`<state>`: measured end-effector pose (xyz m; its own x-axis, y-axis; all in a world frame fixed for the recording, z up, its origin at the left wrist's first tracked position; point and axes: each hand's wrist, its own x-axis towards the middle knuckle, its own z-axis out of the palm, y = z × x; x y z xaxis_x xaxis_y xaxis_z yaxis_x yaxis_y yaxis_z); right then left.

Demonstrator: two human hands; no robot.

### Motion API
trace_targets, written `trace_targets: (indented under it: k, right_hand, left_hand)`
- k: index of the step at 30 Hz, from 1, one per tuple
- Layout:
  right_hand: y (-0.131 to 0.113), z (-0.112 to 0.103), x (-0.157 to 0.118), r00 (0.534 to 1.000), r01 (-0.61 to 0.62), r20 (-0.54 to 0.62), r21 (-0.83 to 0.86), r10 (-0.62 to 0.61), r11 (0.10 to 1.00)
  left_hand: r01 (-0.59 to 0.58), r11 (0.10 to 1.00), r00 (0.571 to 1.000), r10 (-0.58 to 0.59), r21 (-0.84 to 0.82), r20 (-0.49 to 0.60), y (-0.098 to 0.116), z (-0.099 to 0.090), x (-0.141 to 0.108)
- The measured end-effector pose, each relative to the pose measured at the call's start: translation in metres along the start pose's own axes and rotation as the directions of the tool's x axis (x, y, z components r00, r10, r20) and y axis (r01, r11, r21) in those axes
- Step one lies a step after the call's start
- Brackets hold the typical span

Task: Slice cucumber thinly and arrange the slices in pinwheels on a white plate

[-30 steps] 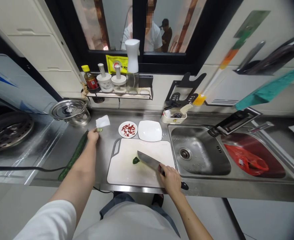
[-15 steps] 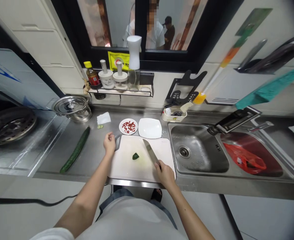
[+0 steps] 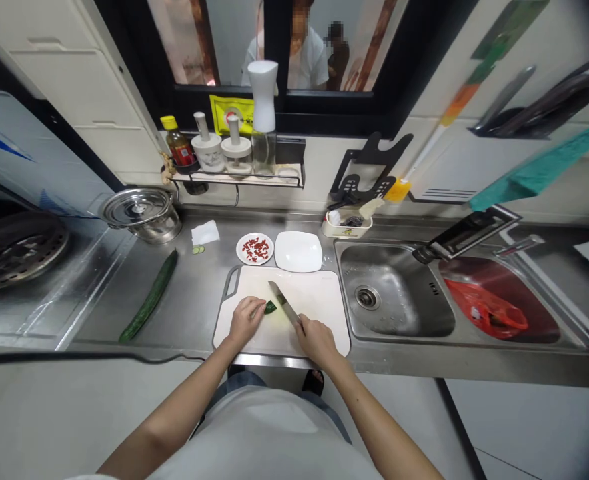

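A white cutting board point(image 3: 234, 327) with a grey rim lies at the counter's front edge. Near its middle is a small dark-green cucumber piece point(image 3: 271, 307). The fingers of my left hand point(image 3: 247, 320) are closed at the piece's left side, gripping its edge. My right hand point(image 3: 317, 341) is wrapped round the handle of a kitchen knife point(image 3: 284, 302). The blade points away and to the left, over the board just right of the piece. Behind the board stand a small plate of chopped red bits point(image 3: 241, 257) and a white rectangular dish point(image 3: 298, 251).
A long cucumber point(image 3: 149, 297) lies on the left counter, near a lidded steel pot point(image 3: 149, 217), a white paper point(image 3: 205, 233) and cucumber slices point(image 3: 198, 250). To the right is a double sink point(image 3: 394, 293) with a red bag point(image 3: 489, 310). A seasoning rack point(image 3: 234, 179) hangs behind.
My left hand has come from beside the board's handle down to the cucumber piece. My right hand has shifted the knife slightly left, closer to the piece.
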<state>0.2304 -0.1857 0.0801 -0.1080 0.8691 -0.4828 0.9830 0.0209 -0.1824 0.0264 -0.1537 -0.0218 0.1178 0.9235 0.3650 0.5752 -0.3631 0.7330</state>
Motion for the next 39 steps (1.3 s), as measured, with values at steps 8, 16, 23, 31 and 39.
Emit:
trace_targets:
  k: [8,16,23,31,39]
  right_hand:
    - [-0.008,-0.006,0.000,0.999,0.049,0.017,-0.049,-0.048,0.998]
    - [-0.010,-0.006,-0.002,0.997,0.072,0.038,-0.064,-0.069,0.995]
    - [-0.012,-0.003,-0.005,0.997,0.082,0.008,-0.084,-0.081,0.993]
    - [-0.013,0.000,-0.004,0.996,0.084,0.030,-0.101,-0.081,0.991]
    - [-0.014,0.006,0.002,0.993,0.116,0.008,-0.103,-0.116,0.988]
  left_hand:
    - [-0.041,0.998,0.999,0.042,-0.043,0.002,0.002,0.012,-0.002]
    - [-0.086,0.996,0.996,0.087,-0.027,0.025,0.003,0.013,-0.005]
    - [-0.093,0.996,0.995,0.094,-0.013,0.035,0.003,0.015,-0.005]
    - [-0.097,0.995,0.994,0.098,-0.017,0.048,0.000,0.016,-0.006]
    - [-0.116,0.993,0.992,0.115,0.015,0.059,-0.005,0.018,-0.006]
